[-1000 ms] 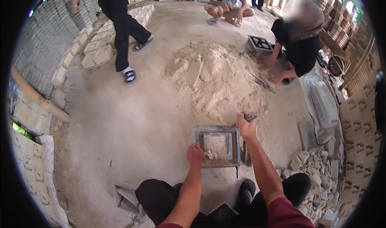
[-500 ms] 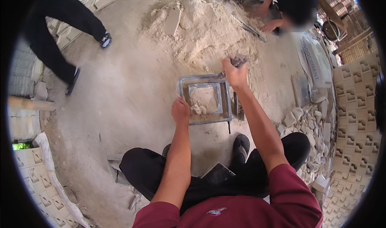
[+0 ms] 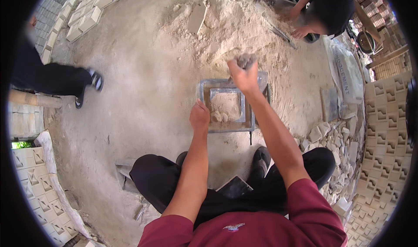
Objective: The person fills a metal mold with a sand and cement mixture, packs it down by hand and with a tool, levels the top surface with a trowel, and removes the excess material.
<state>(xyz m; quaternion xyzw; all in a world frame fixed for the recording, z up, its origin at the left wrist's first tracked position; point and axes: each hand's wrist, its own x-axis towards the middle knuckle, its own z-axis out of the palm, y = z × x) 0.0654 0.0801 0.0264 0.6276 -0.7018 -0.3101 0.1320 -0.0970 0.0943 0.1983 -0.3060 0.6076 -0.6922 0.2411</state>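
Observation:
A square grey metal mould (image 3: 226, 129) lies on the floor in front of me, with a smaller square frame (image 3: 242, 100) inside it. Pale sandy powder (image 3: 227, 102) fills the inner frame, and a few lumps (image 3: 219, 116) sit at its near left corner. My left hand (image 3: 200, 115) is closed on the mould's left rim. Over the far right part of the mould, my right hand (image 3: 244, 78) grips what looks like a trowel (image 3: 262, 79); its flat grey blade shows partly beside the hand, and a lumpy grey end (image 3: 247, 60) sticks out above the fist.
A large heap of pale powder (image 3: 230, 25) lies beyond the mould, with a flat slab (image 3: 198, 18) on it. Another person's hands (image 3: 299, 31) are at its right edge. Someone walks at far left (image 3: 65, 78). Broken pieces (image 3: 333, 142) and stacked patterned blocks (image 3: 383, 129) stand right.
My right hand has shifted left over the mould, and the blade now shows to its right. The left hand stays at the rim. The walking person has moved toward the left edge.

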